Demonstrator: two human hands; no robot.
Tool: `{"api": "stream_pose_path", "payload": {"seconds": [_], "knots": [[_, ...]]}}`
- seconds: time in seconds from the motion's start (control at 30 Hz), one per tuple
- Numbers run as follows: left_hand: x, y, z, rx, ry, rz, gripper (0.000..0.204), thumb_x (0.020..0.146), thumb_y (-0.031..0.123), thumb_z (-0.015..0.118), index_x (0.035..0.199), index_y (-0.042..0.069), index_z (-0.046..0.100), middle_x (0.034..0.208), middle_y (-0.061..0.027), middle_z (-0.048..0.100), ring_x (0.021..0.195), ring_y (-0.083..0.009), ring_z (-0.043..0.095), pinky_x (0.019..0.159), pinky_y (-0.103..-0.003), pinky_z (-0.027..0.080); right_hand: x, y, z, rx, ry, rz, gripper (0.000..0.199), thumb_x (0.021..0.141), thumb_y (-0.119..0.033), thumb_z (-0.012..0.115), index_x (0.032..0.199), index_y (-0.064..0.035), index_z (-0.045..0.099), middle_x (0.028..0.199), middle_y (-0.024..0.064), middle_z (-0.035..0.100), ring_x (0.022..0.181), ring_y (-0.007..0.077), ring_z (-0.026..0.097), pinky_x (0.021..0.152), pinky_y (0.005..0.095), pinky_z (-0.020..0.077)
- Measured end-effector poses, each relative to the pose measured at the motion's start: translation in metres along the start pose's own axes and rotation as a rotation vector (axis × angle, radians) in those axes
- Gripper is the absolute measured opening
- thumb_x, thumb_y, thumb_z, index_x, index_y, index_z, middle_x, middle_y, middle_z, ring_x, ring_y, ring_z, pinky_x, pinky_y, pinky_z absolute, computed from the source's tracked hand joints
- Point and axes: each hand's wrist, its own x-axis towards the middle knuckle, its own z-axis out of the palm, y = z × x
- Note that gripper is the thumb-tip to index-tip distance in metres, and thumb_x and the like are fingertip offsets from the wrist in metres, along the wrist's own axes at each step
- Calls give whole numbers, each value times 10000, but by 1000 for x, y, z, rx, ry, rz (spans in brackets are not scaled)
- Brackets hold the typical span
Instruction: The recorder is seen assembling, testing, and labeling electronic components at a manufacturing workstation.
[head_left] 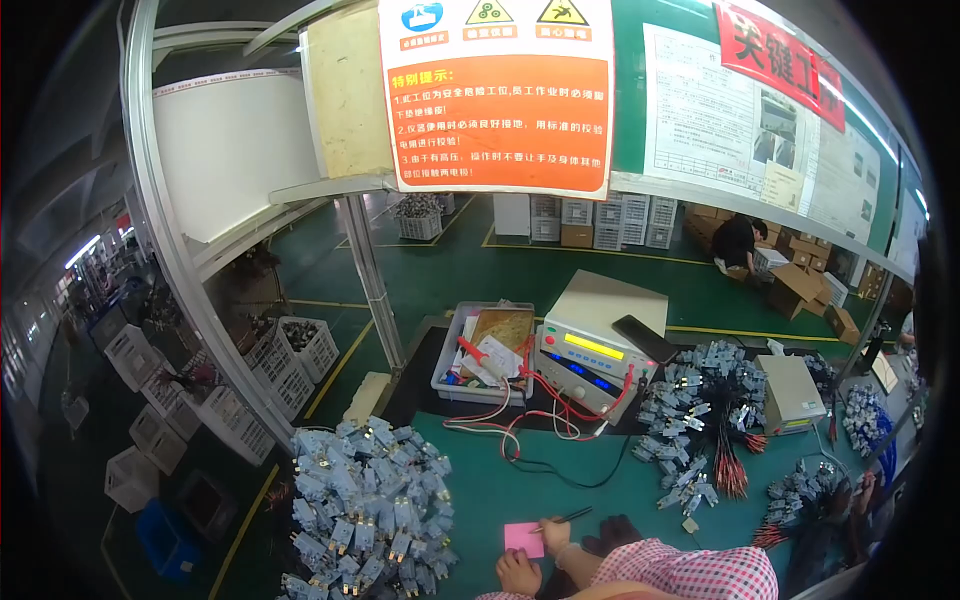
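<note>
A square pink paper note point(523, 539) lies on the green table mat. My left hand point(518, 573) grips the note's lower edge with its fingers bent. From the right, my right hand point(556, 537) reaches over the note's right side, closed round a dark pen point(577, 515). The pen slants up to the right, and its lower end is by the paper. A dark glove-like thing point(613, 534) rests just right of that hand, beside my pink checkered sleeve point(690, 570). Left of my hands rises a big heap of grey-blue plug-like parts with metal pins point(370, 510).
Behind the mat stand a grey bin point(480, 395) of papers and tools, and a tester point(590, 350) with red and black leads. More wired parts point(700, 410) and a beige box point(793, 393) are at right. A metal post point(375, 280) rises at left. Far off, a person point(738, 245) bends near cartons.
</note>
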Motion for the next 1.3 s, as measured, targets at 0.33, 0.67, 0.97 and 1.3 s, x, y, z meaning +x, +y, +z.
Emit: {"api": "stream_pose_path", "payload": {"seconds": [0.33, 0.67, 0.97, 1.3], "knots": [[2, 4, -2, -16, -138, -86, 521, 841, 216, 504, 1280, -36, 382, 1271, -272, 415, 1024, -441, 464, 859, -525, 397, -1, -7, 0, 35, -13, 26, 174, 706, 9, 597, 601, -37, 467, 515, 45, 465, 381, 143, 414, 357, 300, 299], [2, 2, 7, 48, -107, -72, 526, 839, 237, 497, 1279, -32, 395, 1219, -286, 444, 1032, -442, 462, 860, -517, 397, 3, -7, 1, -12, -32, 24, 180, 702, -10, 612, 597, -38, 469, 502, 59, 472, 376, 155, 423, 349, 310, 311], [-5, 2, 1, 35, -79, -76, 550, 844, 252, 494, 1305, -19, 363, 1257, -254, 429, 1066, -425, 449, 871, -520, 393, 5, 7, -1, -38, -21, 40, 162, 718, -17, 613, 617, -30, 486, 496, 57, 472, 366, 157, 424, 341, 311, 310], [13, 8, -12, -77, -127, -138, 434, 740, 161, 581, 1121, -28, 494, 1091, -232, 473, 1053, -428, 438, 930, -515, 366, -19, 1, -17, -105, -169, -256, 296, 757, -45, 607, 645, -88, 337, 631, -40, 306, 620, 81, 312, 534, 257, 315]]}}
